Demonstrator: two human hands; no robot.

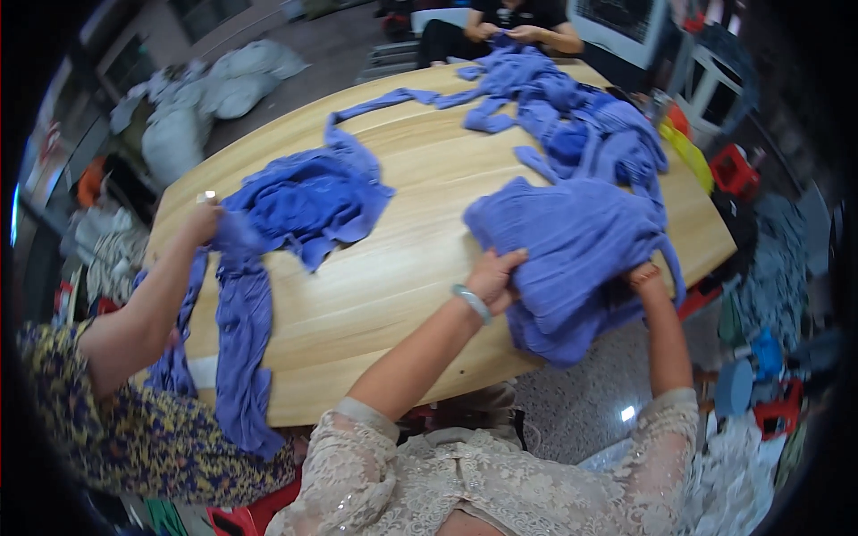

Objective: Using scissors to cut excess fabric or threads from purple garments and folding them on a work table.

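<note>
A purple-blue garment (572,241) of soft cloth is bunched at the table's right front, its lower part hanging past the edge. My left hand (494,279), with a pale green bangle on the wrist, pinches its left side, thumb on top and the other fingers mostly covered. On the right side my right hand (642,275) reaches in under the cloth. A reddish bracelet shows at that wrist, but its fingers are hidden by the fabric.
More purple garments (545,89) lie heaped along the wooden table's (420,214) far right. A person there handles cloth. At left, another person's hand (206,219) holds a garment beside a darker blue piece (308,201). Red stools (735,171) and white sacks (237,76) stand around.
</note>
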